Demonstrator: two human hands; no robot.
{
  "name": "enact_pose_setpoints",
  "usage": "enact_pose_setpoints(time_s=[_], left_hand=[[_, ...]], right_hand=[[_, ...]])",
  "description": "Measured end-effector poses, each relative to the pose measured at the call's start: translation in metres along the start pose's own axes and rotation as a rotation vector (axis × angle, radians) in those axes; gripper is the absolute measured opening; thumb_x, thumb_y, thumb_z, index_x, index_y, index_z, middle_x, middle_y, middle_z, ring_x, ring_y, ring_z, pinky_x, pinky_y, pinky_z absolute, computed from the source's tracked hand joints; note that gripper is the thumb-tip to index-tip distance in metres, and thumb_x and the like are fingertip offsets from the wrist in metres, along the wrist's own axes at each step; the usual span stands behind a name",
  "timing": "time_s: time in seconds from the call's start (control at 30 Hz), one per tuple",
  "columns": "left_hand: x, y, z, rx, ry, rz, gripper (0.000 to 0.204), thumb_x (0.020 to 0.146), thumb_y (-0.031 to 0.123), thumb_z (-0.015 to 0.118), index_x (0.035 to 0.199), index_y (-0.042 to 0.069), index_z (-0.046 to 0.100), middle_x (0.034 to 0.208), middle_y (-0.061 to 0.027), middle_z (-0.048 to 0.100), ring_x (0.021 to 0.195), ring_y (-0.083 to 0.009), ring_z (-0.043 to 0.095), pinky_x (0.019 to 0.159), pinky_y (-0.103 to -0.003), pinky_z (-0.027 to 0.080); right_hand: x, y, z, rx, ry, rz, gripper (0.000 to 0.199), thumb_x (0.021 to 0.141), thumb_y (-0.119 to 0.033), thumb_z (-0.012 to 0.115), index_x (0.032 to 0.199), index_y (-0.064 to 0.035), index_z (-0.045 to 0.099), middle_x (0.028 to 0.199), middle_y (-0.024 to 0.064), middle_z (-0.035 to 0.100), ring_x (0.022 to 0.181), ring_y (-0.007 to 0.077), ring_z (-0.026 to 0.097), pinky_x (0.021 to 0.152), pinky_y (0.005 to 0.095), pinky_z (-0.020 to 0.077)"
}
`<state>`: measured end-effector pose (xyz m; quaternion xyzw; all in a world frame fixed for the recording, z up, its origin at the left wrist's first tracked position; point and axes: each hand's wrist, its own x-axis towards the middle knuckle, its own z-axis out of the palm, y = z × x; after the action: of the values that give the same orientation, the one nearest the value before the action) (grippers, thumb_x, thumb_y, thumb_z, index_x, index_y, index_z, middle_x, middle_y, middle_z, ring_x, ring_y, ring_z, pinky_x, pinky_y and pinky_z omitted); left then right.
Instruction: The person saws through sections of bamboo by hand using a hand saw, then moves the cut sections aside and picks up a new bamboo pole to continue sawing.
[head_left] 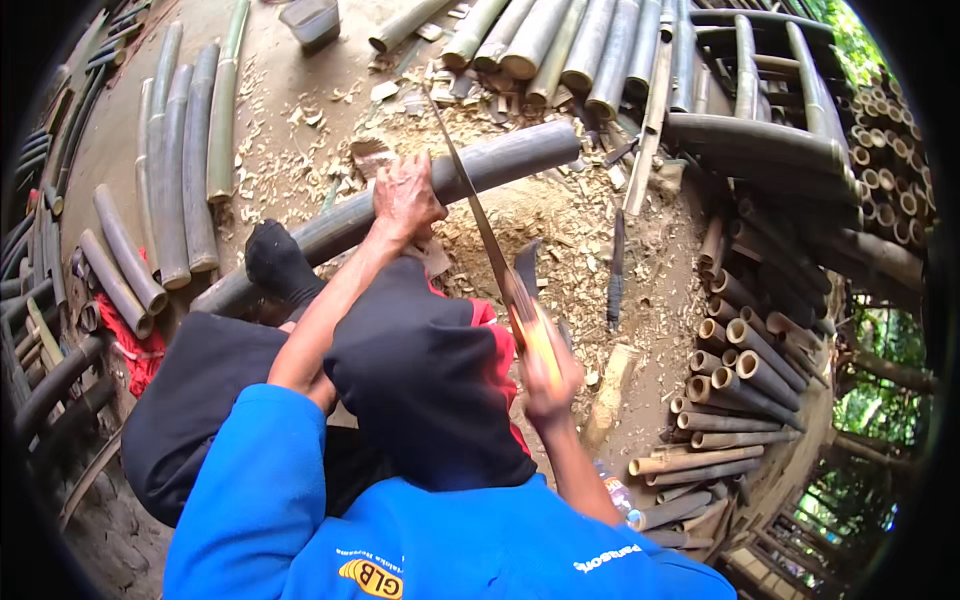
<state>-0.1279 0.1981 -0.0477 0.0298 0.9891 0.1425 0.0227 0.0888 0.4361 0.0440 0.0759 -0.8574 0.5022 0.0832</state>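
A long dark bamboo pole (330, 228) slants across in front of me, its far right end raised over the wood chips. My left hand (408, 198) is closed around it near the middle, beside the saw. Across the pole, just right of that hand, lies the thin blade of a handsaw (478, 215), its tip pointing away from me. My right hand (550, 380) grips the saw's wooden handle, slightly blurred. My foot in a dark sock (275, 260) is by the pole's left part, and my knee is close under the left hand.
Wood chips (490, 260) cover the ground ahead. A dark-handled blade (616, 270) and a short wood block (610, 395) lie to the right. Cut bamboo pieces (750, 380) are stacked at right; longer poles (540, 40) lie ahead, others (185, 170) at left. A bamboo bench (760, 130) stands far right.
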Motion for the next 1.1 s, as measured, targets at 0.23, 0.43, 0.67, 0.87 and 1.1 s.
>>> enact_pose_setpoints(time_s=[0.23,0.43,0.67,0.87,1.1], left_hand=[[0.013,-0.005,-0.023,-0.011,-0.319,-0.06,0.062,0.058,0.029,0.086,0.109,0.004,0.062,0.097,-0.0162,0.075,0.096,-0.0327,0.073,0.092,-0.044,0.052],[0.01,-0.004,-0.006,-0.044,-0.088,0.045,0.054,0.057,0.031,0.086,0.099,0.003,0.066,0.092,-0.0182,0.074,0.088,-0.0341,0.074,0.089,-0.044,0.056],[0.011,-0.016,-0.01,-0.093,-0.184,-0.032,0.054,0.053,0.028,0.087,0.097,0.002,0.07,0.086,-0.0216,0.074,0.086,-0.0379,0.075,0.081,-0.047,0.06],[0.013,0.004,-0.015,-0.062,-0.103,0.019,0.057,0.056,0.033,0.086,0.101,0.002,0.069,0.09,-0.0174,0.076,0.09,-0.0358,0.075,0.089,-0.041,0.056],[0.019,-0.019,-0.018,-0.074,-0.276,-0.044,0.057,0.055,0.034,0.086,0.1,0.001,0.071,0.091,-0.0224,0.076,0.09,-0.0365,0.075,0.085,-0.047,0.059]], right_hand=[[0.026,-0.014,0.01,-0.026,-0.027,0.031,0.049,0.102,-0.019,0.051,0.138,0.0123,0.059,0.129,0.0254,0.071,0.12,0.0313,0.07,0.103,0.0388,0.0537],[0.042,-0.004,0.019,-0.05,-0.021,-0.074,0.042,0.1,-0.012,0.051,0.133,0.0121,0.062,0.131,0.0297,0.068,0.117,0.0383,0.071,0.099,0.0419,0.0569],[0.007,-0.04,-0.016,-0.005,-0.038,0.104,0.041,0.102,-0.014,0.052,0.132,0.0124,0.063,0.129,0.0252,0.071,0.116,0.0293,0.072,0.099,0.0387,0.0552],[0.065,0.014,0.027,-0.064,0.094,-0.209,0.034,0.101,-0.008,0.053,0.126,0.0108,0.066,0.12,0.0287,0.072,0.107,0.038,0.074,0.092,0.0396,0.0586],[-0.014,-0.047,-0.023,-0.009,-0.086,0.19,0.048,0.097,-0.006,0.055,0.139,0.0174,0.055,0.137,0.0272,0.066,0.125,0.034,0.068,0.104,0.0397,0.0542]])
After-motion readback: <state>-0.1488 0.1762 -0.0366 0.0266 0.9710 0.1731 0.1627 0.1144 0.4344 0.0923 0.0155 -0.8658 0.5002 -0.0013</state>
